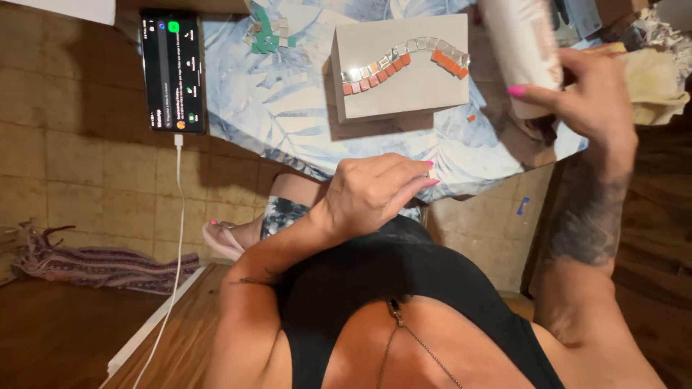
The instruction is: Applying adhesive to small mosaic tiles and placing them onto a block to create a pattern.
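My left hand [375,191] hovers in front of the table edge, its thumb and forefinger pinched on a small pale tile [431,173]. My right hand [591,101] is raised at the right and grips a white cylindrical bottle [522,43] tilted over the table. Between them, further back, a grey square board [418,90] lies on the blue leaf-patterned cloth [288,101]. A wavy row of mirror and orange tiles [404,61] runs across the board. One loose orange tile [471,117] lies just off the board's corner.
A phone [173,68] with a lit screen lies at the table's left, its white cable [177,238] hanging to the floor. Green and pale tiles [268,32] sit at the back. A yellow cloth [652,83] is at the right, a striped rug [101,263] on the floor.
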